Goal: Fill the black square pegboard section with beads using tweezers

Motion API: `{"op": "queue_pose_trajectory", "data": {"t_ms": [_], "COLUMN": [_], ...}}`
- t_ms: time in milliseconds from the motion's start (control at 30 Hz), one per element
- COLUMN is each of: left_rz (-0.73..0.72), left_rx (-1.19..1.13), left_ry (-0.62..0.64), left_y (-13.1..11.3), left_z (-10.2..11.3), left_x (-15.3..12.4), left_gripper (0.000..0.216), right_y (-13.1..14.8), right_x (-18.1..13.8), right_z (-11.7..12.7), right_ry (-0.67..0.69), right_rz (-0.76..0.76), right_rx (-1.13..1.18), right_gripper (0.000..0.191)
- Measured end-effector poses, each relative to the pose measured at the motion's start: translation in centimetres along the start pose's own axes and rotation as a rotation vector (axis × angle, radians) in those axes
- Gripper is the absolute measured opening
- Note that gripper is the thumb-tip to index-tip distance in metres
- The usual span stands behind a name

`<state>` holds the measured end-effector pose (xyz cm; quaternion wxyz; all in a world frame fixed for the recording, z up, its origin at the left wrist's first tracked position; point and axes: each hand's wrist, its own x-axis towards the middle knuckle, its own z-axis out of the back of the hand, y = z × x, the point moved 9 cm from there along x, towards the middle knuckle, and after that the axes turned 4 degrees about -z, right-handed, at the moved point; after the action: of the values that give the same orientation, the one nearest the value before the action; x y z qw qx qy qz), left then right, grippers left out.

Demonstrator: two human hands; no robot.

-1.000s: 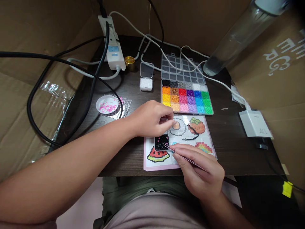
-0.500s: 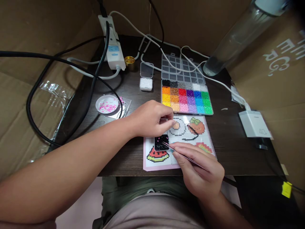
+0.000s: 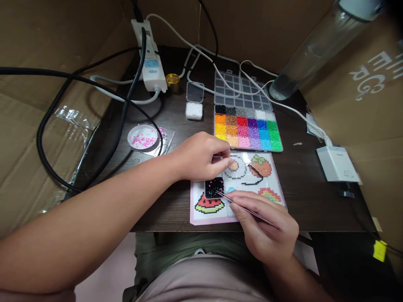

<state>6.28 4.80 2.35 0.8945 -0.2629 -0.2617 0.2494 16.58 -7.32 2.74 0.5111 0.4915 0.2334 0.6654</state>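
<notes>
The fingers of the right hand pinch a pair of thin tweezers, whose tips reach into black beads with a few pink ones mixed in. The thumb and fingers of the left hand are curled close together just above the box holding those beads; whether they grip anything, I cannot tell. The small box lies on a pink-edged picture sheet, beside a watermelon drawing. On the sheet's right half, a bent black line crosses an orange fruit drawing. Just beyond the sheet sits a case of coloured beads in compartments, its clear lid folded back. Left of it stands a little box of white beads, with a gold cup behind. A white dish of pink and white beads rests partly on a clear pegboard, all on the dark table.
</notes>
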Motion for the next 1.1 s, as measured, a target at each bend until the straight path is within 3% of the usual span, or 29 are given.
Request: {"op": "queue_pose_trajectory", "data": {"t_ms": [400,633,867,1100], "left_rz": [0.002,-0.011,-0.018,-0.011], "left_rx": [0.004,0.011,0.015,0.011], "left_ry": [-0.001,-0.007,-0.008,-0.003], "left_y": [0.1,-0.1,-0.1,0.0], "left_z": [-0.1,0.0,0.1,0.1], "left_x": [0.0,0.0,0.0,0.0], "left_gripper": [0.02,0.019,0.017,0.018], "right_y": [-0.1,0.1,-0.1,-3.2], "right_x": [0.0,-0.3,-0.6,-0.2], "right_z": [-0.2,0.4,3.4,6.3], "right_ry": [0.023,-0.039,-0.153,-0.345], "right_rz": [0.001,0.017,-0.002,-0.159], "right_rx": [0.0,0.012,-0.037,-0.131], "right_gripper": [0.022,0.027,0.033,0.015]}}
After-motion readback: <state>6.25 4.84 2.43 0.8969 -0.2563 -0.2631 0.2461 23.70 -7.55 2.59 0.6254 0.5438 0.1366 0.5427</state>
